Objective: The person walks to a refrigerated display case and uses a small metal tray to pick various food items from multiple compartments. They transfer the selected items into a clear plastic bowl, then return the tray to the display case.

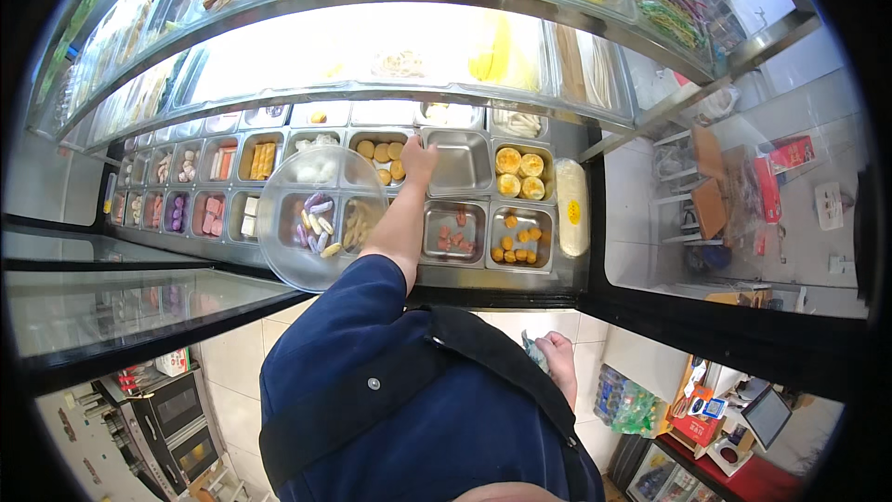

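My left hand (419, 159) reaches forward into the display case. Its fingers and thumb straddle the left rim of a bare steel pan (458, 162), seemingly pinching it; the fingertips are small in view. Just left of the hand, round brown patties (382, 152) fill another pan, partly hidden by the wrist. By my right side, below the case, my right hand (557, 355) clutches a crumpled greyish cloth (536, 348). A clear round plastic lid or dish (279, 251) overlaps several pans left of my forearm, with purple and yellow pieces (317, 223) visible through it.
Right of the bare pan stand golden round cakes (520, 173), orange balls (516, 244) and a wrapped white roll (572, 209). Pink pieces (456, 233) lie nearer me. A metal-edged shelf (390, 94) crosses above the pans. Framed glass doors (139, 314) angle in from the left.
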The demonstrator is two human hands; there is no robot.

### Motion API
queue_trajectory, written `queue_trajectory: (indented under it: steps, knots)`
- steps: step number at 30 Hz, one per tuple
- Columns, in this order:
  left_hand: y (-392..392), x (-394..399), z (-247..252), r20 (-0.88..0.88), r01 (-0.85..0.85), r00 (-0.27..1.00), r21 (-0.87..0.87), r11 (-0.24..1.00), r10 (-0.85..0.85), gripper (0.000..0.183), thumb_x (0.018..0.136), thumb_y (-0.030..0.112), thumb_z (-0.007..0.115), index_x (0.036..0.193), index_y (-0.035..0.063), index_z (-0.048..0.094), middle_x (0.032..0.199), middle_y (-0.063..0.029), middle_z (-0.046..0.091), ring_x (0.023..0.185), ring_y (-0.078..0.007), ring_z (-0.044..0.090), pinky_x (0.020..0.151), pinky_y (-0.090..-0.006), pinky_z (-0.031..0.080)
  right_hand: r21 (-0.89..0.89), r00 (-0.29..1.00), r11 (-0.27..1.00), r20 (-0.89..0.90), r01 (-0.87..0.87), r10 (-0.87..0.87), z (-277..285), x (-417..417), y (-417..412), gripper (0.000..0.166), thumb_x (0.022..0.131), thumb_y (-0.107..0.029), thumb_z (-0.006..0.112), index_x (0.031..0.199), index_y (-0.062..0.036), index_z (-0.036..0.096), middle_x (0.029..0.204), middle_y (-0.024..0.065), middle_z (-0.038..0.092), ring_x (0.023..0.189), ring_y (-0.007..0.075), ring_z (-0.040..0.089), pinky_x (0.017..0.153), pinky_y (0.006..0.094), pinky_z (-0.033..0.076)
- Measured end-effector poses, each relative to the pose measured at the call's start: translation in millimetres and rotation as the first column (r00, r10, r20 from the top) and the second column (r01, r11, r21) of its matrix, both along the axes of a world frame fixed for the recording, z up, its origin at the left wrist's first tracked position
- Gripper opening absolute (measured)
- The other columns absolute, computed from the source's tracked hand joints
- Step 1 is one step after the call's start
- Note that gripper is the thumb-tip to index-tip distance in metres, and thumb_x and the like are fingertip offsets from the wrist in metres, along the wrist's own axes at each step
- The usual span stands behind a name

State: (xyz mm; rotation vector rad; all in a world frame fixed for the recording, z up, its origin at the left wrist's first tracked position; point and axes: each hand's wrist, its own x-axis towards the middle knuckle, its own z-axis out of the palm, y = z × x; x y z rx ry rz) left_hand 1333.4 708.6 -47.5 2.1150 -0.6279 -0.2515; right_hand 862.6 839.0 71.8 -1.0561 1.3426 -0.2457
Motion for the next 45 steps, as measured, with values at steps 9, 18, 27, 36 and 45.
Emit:
queue_trajectory:
  steps: [9, 18, 27, 36, 45]
  knots:
    - [4, -18, 12, 0.054, 0.065, 0.996, 0.204, 0.977, -0.077, 0.035, 0.068, 0.019, 0.06, 0.094, -0.0032, 0.052, 0.094, -0.0228, 0.056, 0.092, -0.0381, 0.052, 0.078, -0.0429, 0.043, -0.034, 0.997, 0.998, 0.069, -0.045, 0.047, -5, 40, -37, 0.01, 0.071, -0.002, 0.058, 0.063, -0.0041, 0.052, 0.08, 0.006, 0.061, 0.069, 0.0085, 0.053, 0.063, 0.0223, 0.043]
    - [73, -93, 57, -0.139, 0.431, 0.901, 0.187, 0.882, -0.411, 0.033, 0.07, 0.017, 0.06, 0.1, 0.0042, 0.058, 0.098, -0.0151, 0.058, 0.096, -0.029, 0.054, 0.084, -0.0384, 0.042, -0.134, 0.978, 0.969, -0.035, -0.206, 0.203, -45, 60, -69, 0.022, 0.074, -0.009, 0.063, 0.094, 0.0001, 0.058, 0.079, 0.004, 0.06, 0.073, 0.0094, 0.054, 0.067, 0.0225, 0.043]
    - [109, -187, 32, -0.191, 0.742, 0.671, 0.151, 0.653, -0.717, 0.033, 0.07, 0.01, 0.054, 0.103, 0.0045, 0.058, 0.091, -0.015, 0.058, 0.088, -0.0298, 0.054, 0.08, -0.0374, 0.041, -0.326, 0.862, 0.909, -0.502, -0.259, 0.066, -114, 51, -122, 0.039, 0.07, -0.028, 0.059, 0.096, 0.0015, 0.06, 0.09, 0.02, 0.062, 0.091, 0.0307, 0.058, 0.08, 0.0357, 0.044]
    - [100, -211, 30, -0.15, 0.688, 0.721, 0.266, 0.675, -0.676, 0.041, 0.07, 0.015, 0.056, 0.108, -0.0008, 0.053, 0.105, -0.02, 0.054, 0.101, -0.0335, 0.051, 0.088, -0.0387, 0.04, -0.063, 0.994, 0.997, -0.1, -0.042, 0.036, -124, 33, -161, 0.031, 0.067, -0.027, 0.068, 0.068, 0.003, 0.061, 0.062, 0.0066, 0.058, 0.059, 0.0136, 0.056, 0.052, 0.0295, 0.042]
    - [97, -204, 20, -0.187, 0.638, 0.77, 0.216, 0.739, -0.61, 0.042, 0.069, 0.017, 0.059, 0.108, 0.0016, 0.054, 0.104, -0.0175, 0.056, 0.089, -0.0289, 0.057, 0.081, -0.0361, 0.044, -0.194, 0.914, 0.924, -0.31, -0.33, 0.262, -94, 43, -164, 0.026, 0.066, -0.025, 0.064, 0.065, 0.0006, 0.061, 0.057, 0.0076, 0.056, 0.055, 0.0125, 0.051, 0.052, 0.0305, 0.04]
